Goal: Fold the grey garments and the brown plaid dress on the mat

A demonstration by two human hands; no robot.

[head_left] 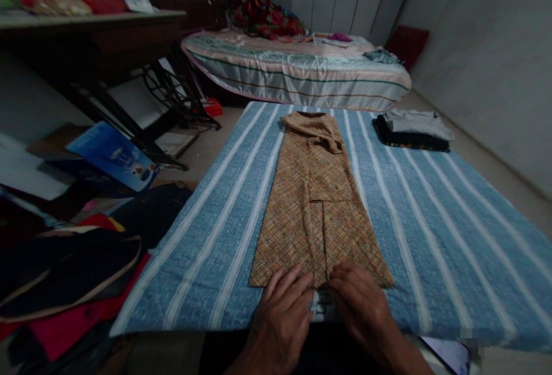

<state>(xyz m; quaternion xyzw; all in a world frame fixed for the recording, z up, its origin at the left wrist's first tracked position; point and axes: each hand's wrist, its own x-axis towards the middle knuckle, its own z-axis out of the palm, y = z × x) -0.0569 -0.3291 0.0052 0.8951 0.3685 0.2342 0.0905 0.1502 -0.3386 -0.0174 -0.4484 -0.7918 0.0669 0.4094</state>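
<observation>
A tan checked garment (pixel 317 208) lies lengthwise on a blue cloth with white stripes (pixel 435 231), its sides folded in toward the middle. My left hand (pixel 280 320) rests at the garment's near hem, fingers stretched flat on the fabric. My right hand (pixel 364 306) sits beside it at the same hem, fingers curled down onto the edge; whether it pinches the fabric I cannot tell.
A stack of folded clothes (pixel 414 129) sits at the far right of the striped cloth. A low mattress with striped bedding (pixel 297 70) lies beyond. Dark and red fabrics (pixel 73 283), a blue box (pixel 114 156) and a table with an iron frame (pixel 99 35) crowd the left.
</observation>
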